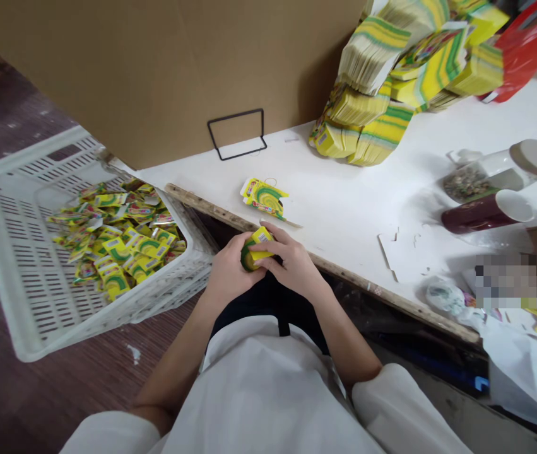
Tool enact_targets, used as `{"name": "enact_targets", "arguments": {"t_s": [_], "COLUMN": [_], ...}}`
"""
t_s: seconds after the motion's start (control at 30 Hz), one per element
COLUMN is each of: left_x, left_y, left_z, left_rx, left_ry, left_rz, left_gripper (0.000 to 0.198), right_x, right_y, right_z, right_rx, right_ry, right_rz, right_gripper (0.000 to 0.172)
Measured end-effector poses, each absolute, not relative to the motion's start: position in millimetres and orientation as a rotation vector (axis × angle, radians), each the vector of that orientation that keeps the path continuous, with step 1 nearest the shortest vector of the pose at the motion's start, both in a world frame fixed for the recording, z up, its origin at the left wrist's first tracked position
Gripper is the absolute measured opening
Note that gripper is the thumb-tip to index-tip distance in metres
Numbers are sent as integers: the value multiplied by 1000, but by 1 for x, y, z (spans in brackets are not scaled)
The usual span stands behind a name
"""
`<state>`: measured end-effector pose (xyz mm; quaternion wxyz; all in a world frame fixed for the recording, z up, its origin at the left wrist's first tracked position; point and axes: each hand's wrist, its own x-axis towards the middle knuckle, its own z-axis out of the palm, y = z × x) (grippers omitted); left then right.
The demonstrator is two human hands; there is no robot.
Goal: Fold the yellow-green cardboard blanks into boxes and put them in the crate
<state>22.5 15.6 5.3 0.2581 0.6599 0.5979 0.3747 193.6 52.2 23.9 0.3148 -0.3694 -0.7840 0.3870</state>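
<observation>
My left hand (231, 268) and my right hand (291, 260) meet just below the table's front edge, both closed round one small yellow-and-green carton (257, 246). The fingers of my right hand press on its top flap. A flat, unfolded carton blank (264, 197) of the same print lies on the white table (353, 202) just beyond my hands. To my left a white plastic crate (7, 252) on the floor holds several folded cartons (117, 236).
Stacks of flat yellow-green blanks (391, 88) are piled at the table's back right, beside a red bag (528, 44). A dark red tumbler (486, 213) and a clear jar (500, 170) lie on the right. A brown cardboard wall (154, 69) with a black wire stand (237, 133) closes the back.
</observation>
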Motion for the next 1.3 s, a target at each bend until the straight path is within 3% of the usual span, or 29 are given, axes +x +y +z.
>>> {"name": "enact_targets", "arguments": {"t_s": [0.23, 0.4, 0.63, 0.97, 1.23, 1.3], "left_x": [23, 21, 21, 20, 19, 18], "left_y": [15, 17, 15, 16, 17, 16], "left_z": [5, 9, 11, 10, 13, 13], "left_rx": [1798, 1836, 1821, 1855, 1882, 1914], "left_ry": [1618, 1624, 1629, 1610, 1582, 1602], "left_rz": [1002, 996, 932, 959, 951, 952], "left_gripper": [58, 61, 55, 58, 57, 58], "right_x": [195, 193, 195, 194, 200, 200], "right_y": [51, 48, 49, 52, 52, 51], "right_z": [28, 26, 31, 24, 29, 30], "right_rx": [-960, -956, -960, -960, -951, -946], "right_ry": [-2046, -2100, -2158, -2096, -2119, -2166], "right_rz": [1006, 1037, 1064, 962, 960, 959], "right_gripper": [15, 35, 49, 20, 23, 31]}}
